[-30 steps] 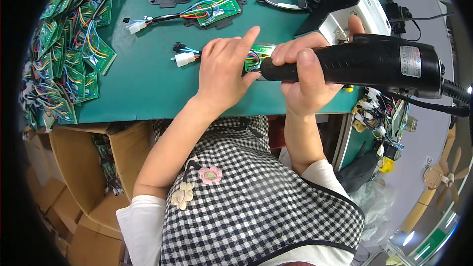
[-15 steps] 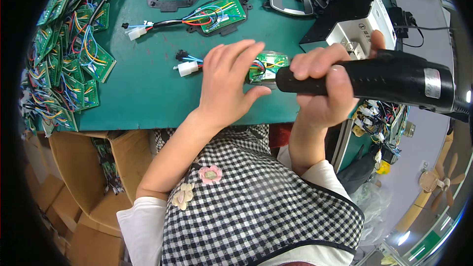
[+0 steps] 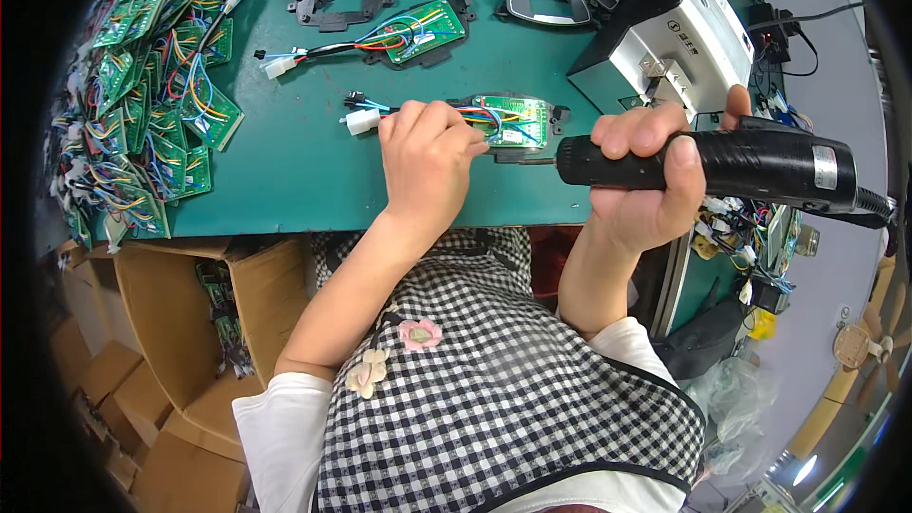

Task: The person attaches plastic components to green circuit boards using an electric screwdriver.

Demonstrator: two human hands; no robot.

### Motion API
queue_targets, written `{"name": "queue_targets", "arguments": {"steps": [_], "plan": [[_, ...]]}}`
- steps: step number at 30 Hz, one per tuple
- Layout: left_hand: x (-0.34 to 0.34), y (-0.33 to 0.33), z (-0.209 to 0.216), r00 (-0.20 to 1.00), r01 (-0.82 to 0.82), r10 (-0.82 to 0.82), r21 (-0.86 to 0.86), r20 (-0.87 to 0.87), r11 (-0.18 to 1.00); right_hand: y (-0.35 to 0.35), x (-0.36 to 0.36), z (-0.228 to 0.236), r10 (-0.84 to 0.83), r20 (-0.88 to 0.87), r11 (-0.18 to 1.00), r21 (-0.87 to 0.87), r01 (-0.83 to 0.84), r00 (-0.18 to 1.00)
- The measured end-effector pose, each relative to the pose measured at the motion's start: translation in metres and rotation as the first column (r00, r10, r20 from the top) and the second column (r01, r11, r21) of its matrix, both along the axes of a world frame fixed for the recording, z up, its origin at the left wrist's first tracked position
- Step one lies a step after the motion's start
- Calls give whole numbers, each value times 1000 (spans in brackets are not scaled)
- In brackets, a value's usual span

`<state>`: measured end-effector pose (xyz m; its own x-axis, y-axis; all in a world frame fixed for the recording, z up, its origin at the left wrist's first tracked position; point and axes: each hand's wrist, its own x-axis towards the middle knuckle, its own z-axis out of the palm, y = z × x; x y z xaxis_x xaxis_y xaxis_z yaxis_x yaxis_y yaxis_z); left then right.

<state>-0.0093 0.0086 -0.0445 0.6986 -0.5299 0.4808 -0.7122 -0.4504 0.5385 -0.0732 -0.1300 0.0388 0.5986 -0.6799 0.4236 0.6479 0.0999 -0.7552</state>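
In my right hand (image 3: 648, 166) is a black electric screwdriver (image 3: 741, 166), held level with my fingers wrapped round its body. Its thin bit (image 3: 532, 161) points left, just in front of a green circuit board (image 3: 518, 122) seated in a black plastic frame. My left hand (image 3: 426, 157) is closed, its thumb and fingertips pinched beside the bit's tip. Whatever the pinch holds is too small to make out. Under that hand run the board's coloured wires, partly hidden, ending in a white connector (image 3: 362, 122) to its left.
Farther back lies another wired board (image 3: 427, 33) on a black frame. Many wired boards (image 3: 152, 133) are piled at the left. Black housings (image 3: 546, 2) lie at the back, near a white and black box (image 3: 679, 43). Cardboard boxes (image 3: 180, 323) stand below the table's left front edge.
My left hand has gone from spread fingers to a pinch by the bit. The screwdriver has moved slightly right and its bit now shows. The whole view has shifted a little.
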Motion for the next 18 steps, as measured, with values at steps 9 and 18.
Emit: {"name": "queue_targets", "arguments": {"steps": [9, 18], "plan": [[-19, 27, 18, -18, -476, -811, -708, -585, 521, 23, -11, 15, 57, 227, 988, 125, -87, 972], [-26, 22, 27, -19, -463, -808, -710, -589, 530, 32, -9, 10, 68, 217, 991, 100, -92, 974]]}}
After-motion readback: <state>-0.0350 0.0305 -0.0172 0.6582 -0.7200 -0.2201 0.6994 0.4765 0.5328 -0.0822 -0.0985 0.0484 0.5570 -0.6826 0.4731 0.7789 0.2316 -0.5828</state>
